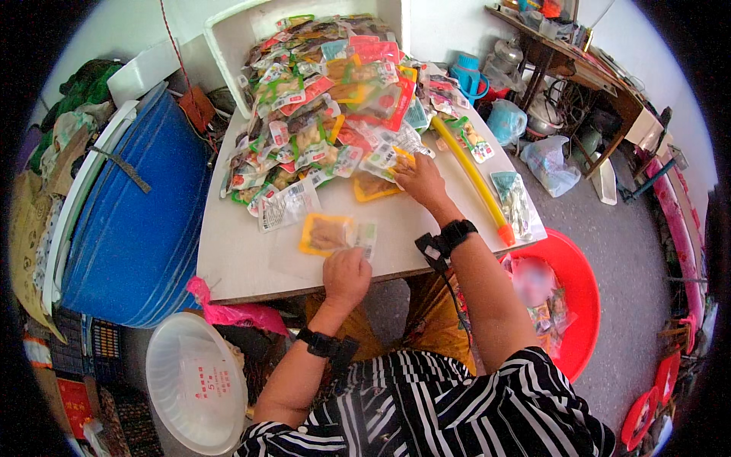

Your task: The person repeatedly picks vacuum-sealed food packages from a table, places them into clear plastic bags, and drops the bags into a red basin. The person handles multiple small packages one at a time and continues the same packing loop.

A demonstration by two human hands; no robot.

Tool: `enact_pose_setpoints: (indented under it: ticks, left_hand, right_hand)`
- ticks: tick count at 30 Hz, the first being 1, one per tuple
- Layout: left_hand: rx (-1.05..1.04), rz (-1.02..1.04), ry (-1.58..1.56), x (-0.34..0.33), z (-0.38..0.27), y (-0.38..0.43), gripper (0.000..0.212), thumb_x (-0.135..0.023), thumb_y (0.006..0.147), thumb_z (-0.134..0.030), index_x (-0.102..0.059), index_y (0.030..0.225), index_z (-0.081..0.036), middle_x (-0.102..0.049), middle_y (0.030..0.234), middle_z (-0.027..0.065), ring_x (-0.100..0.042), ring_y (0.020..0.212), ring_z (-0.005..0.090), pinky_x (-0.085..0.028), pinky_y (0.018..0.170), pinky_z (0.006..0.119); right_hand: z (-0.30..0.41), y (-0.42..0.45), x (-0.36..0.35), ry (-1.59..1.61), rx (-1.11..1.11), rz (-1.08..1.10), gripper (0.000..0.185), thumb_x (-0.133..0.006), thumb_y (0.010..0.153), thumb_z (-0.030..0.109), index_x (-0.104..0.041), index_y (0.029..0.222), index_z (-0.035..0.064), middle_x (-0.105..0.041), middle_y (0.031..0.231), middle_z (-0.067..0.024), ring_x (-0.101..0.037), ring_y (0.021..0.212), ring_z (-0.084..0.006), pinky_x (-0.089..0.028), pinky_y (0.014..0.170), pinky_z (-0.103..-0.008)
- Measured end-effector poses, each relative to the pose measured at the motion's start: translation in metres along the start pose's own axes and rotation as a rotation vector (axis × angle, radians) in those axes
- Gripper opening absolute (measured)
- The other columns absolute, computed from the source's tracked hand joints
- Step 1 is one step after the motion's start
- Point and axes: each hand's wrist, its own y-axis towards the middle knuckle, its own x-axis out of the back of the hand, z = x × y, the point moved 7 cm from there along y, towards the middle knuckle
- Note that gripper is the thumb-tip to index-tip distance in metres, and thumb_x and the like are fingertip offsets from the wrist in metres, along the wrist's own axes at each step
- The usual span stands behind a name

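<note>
On a white table rises a large heap of small sealed food packets, partly inside a white foam box. My left hand, fingers curled, is at the lower edge of a yellow-bordered packet lying in or on clear plastic film; its fingertips are hidden, so a hold cannot be told. My right hand reaches to the heap's front edge, its fingers on a yellow-edged packet. Another yellow packet lies just below it. A clear packet with print is at the left.
A yellow tube with an orange end lies right of my right hand, beside a teal-topped packet. A red basin holding packets stands below the table's right corner. At left are a blue barrel and a translucent tub.
</note>
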Motion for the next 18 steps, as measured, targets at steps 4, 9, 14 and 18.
enact_pose_setpoints:
  ticks: [4,9,14,18]
  left_hand:
    - [-0.012,-0.017,0.007,-0.002,0.001,-0.001,0.008,-0.046,0.063,-0.012,-0.047,0.066,-0.004,-0.047,0.059,0.0126,-0.045,0.060,0.0311,-0.032,0.053,0.043]
    - [0.029,0.069,0.017,-0.002,0.002,-0.001,0.012,-0.047,0.064,-0.012,-0.048,0.071,-0.003,-0.049,0.062,0.0139,-0.046,0.062,0.0318,-0.034,0.055,0.042]
    - [0.042,0.118,-0.016,-0.004,0.004,-0.001,0.015,-0.049,0.063,-0.012,-0.049,0.073,-0.002,-0.050,0.062,0.0138,-0.046,0.062,0.0318,-0.035,0.056,0.042]
    - [0.025,0.107,-0.008,0.000,0.000,0.001,0.015,-0.050,0.062,-0.012,-0.050,0.074,-0.002,-0.050,0.062,0.0134,-0.047,0.061,0.0318,-0.035,0.055,0.042]
  right_hand:
    - [-0.001,0.001,-0.015,-0.192,-0.002,0.167,0.037,-0.053,0.067,0.029,-0.048,0.092,0.0022,-0.048,0.097,-0.0165,-0.044,0.094,-0.0303,-0.037,0.076,-0.0403]
    - [-0.008,-0.005,-0.019,-0.267,0.032,0.224,0.032,-0.045,0.074,0.030,-0.049,0.090,0.0027,-0.053,0.083,-0.0168,-0.050,0.083,-0.0309,-0.041,0.068,-0.0391]
    - [-0.024,-0.015,0.009,-0.006,0.020,0.038,0.025,-0.043,0.075,0.023,-0.049,0.084,-0.0001,-0.053,0.071,-0.0176,-0.053,0.074,-0.0271,-0.041,0.062,-0.0348]
    - [-0.023,-0.049,0.019,0.945,-0.124,0.032,0.016,-0.044,0.073,0.011,-0.047,0.083,0.0000,-0.053,0.071,-0.0094,-0.053,0.072,-0.0197,-0.041,0.059,-0.0309]
